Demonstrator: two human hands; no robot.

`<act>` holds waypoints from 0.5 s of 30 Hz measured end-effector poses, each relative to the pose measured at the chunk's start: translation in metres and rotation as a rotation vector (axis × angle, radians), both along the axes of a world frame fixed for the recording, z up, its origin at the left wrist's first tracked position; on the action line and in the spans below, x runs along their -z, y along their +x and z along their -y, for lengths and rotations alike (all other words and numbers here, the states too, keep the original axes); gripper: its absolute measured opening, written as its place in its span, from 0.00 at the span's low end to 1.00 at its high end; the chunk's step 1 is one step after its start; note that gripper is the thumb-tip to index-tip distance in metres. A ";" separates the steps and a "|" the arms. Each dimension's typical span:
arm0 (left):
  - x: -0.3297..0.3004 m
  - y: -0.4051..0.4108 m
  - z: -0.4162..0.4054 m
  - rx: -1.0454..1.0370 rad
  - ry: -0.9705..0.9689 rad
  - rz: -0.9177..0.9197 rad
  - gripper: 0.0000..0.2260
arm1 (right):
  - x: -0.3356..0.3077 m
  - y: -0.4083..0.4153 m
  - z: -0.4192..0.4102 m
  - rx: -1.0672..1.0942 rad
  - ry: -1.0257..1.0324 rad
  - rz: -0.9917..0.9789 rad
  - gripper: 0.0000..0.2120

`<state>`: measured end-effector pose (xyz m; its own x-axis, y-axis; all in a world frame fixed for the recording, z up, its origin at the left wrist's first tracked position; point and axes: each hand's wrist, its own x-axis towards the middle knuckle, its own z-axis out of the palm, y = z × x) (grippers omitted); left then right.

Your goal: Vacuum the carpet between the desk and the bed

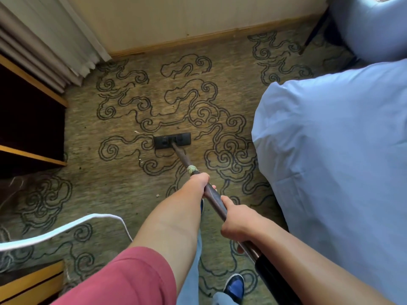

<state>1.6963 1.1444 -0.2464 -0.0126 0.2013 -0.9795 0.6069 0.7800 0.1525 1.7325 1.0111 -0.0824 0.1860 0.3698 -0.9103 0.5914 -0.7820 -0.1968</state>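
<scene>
A dark vacuum wand [214, 198] slants from the lower right down to a flat black floor head [172, 140] resting on the olive carpet [136, 102] with dark swirl patterns. My left hand [199, 181] grips the wand higher up the floor side, just below a pale taped band. My right hand [236, 224] holds the wand nearer to me, above the black hose cuff [267, 270]. The dark desk [30, 119] with light wood edges stands at the left. The bed [334, 155] with a pale blue cover fills the right.
Grey curtains [44, 40] hang at the top left above a wooden skirting board [176, 44]. A white cord [66, 227] loops over the carpet at the lower left. Small crumbs [157, 196] lie on the carpet. A chair leg [312, 31] stands at the top right. My blue shoe [234, 285] is below.
</scene>
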 end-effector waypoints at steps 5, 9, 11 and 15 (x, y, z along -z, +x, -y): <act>-0.006 -0.014 0.071 -0.058 0.022 0.027 0.17 | -0.010 -0.007 0.067 -0.006 -0.006 -0.008 0.44; -0.005 -0.029 0.131 -0.101 0.026 0.039 0.16 | -0.016 -0.021 0.125 -0.066 -0.015 0.020 0.44; -0.004 -0.036 0.156 -0.122 0.032 0.045 0.17 | -0.021 -0.026 0.148 -0.060 -0.037 0.003 0.45; -0.006 -0.043 0.188 -0.171 0.094 0.044 0.16 | -0.027 -0.027 0.178 -0.042 -0.045 -0.035 0.46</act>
<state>1.6532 0.9561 -0.2409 -0.0119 0.2908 -0.9567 0.4577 0.8522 0.2534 1.7050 0.8329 -0.0550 0.1387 0.3348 -0.9320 0.6170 -0.7654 -0.1831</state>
